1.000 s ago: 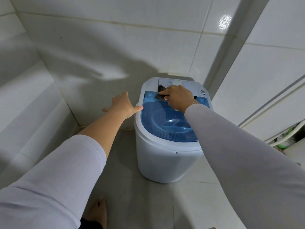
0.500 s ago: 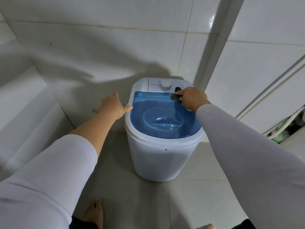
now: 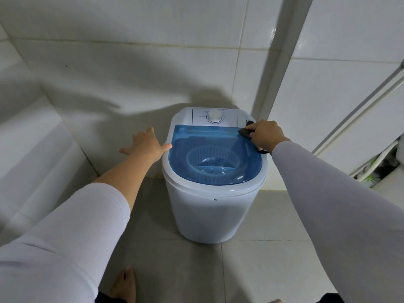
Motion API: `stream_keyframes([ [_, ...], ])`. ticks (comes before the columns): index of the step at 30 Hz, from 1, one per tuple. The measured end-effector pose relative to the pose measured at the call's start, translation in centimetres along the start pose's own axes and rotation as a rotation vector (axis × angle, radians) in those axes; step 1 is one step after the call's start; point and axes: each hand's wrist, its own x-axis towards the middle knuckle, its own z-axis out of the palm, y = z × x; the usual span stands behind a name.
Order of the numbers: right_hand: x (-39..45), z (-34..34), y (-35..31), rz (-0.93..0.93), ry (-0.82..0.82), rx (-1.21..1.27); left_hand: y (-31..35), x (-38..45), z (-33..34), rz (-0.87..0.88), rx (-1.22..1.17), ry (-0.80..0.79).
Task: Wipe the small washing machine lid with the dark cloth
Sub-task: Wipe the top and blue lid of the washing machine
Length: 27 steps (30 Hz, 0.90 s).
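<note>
One translucent blue plastic lid [image 3: 209,145] lies flat, long axis toward the wall; right hand [image 3: 265,135] grip clamps one dark crumpled cloth [image 3: 246,132] at the lid's far right corner; left hand [image 3: 146,145] splayed, empty.

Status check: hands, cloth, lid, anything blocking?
Right hand presses dark cloth on lid, far right corner. Left hand open, braced at washer's left rim. Nothing blocking the lid.

My dark cloth [image 3: 246,132], bunched small, presses on the upper right corner of the shut, see-through blue lid [image 3: 215,154] at centre frame.
</note>
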Motion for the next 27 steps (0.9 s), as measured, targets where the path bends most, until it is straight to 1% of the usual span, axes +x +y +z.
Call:
stream_keyframes([
  [2, -0.5, -0.5, 0.2, 0.016, 0.000, 0.003, 0.0, -0.3, 0.1, 0.004, -0.033, 0.027],
  [6, -0.6, -2.2, -1.2, 0.000, 0.082, 0.027, -0.2, -0.7, 0.0, 0.025, -0.087, 0.050],
  [9, -0.3, -3.7, -4.6, -0.123, 0.121, 0.006, -0.9, -0.3, 0.2, 0.030, -0.159, 0.007],
  [11, -0.4, -4.1, -7.6, -0.231, 0.118, -0.012, -1.4, 0.1, 0.4, 0.037, -0.220, -0.021],
  [14, -0.7, -3.3, -12.2, -0.362, 0.099, -0.067, -1.8, 0.2, 0.7, 0.050, -0.278, -0.068],
  [17, -0.8, -1.8, -15.5, -0.432, 0.074, -0.103, -1.9, 0.1, 1.0, 0.065, -0.268, -0.102],
  [19, -0.8, -0.6, -16.8, -0.440, 0.062, -0.176, -2.0, 0.2, 1.2, 0.056, -0.276, -0.112],
  [22, -0.9, 1.1, -17.3, -0.403, 0.025, -0.291, -1.9, 0.0, 1.1, 0.072, -0.246, -0.117],
  [24, -1.1, 1.7, -16.8, -0.382, -0.003, -0.283, -1.7, -0.3, 0.8, 0.078, -0.193, -0.110],
  [27, -1.2, 2.2, -15.8, -0.392, 0.014, -0.237, -1.4, -0.9, 0.6, 0.071, -0.158, -0.107],
])
